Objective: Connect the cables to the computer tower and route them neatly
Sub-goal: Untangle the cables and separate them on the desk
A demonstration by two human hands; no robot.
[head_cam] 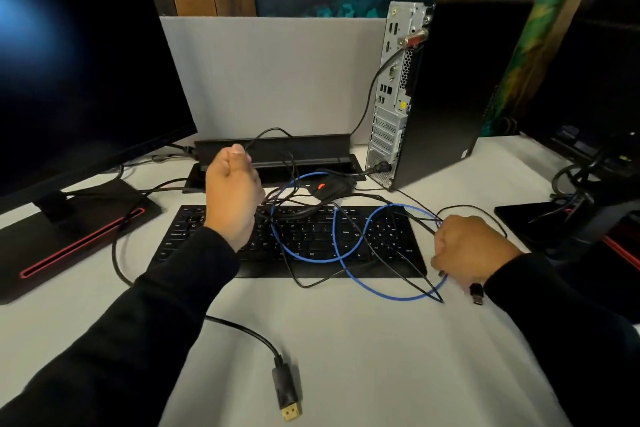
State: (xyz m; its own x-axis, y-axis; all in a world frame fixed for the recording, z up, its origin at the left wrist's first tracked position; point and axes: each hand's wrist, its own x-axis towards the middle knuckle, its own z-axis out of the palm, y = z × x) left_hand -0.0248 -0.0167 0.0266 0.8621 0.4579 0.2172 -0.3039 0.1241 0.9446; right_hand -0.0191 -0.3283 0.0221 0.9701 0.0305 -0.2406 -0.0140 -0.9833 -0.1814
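Both hands, left (232,191) and right (471,248), pinch cables (346,229) tangled over keyboard (194,236).

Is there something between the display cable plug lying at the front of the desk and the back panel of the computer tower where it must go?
Yes. Between the display cable plug and the computer tower lie the keyboard, a tangle of black cables with the looped blue cable over it, and a mouse behind. Nothing solid blocks a lifted path over them.
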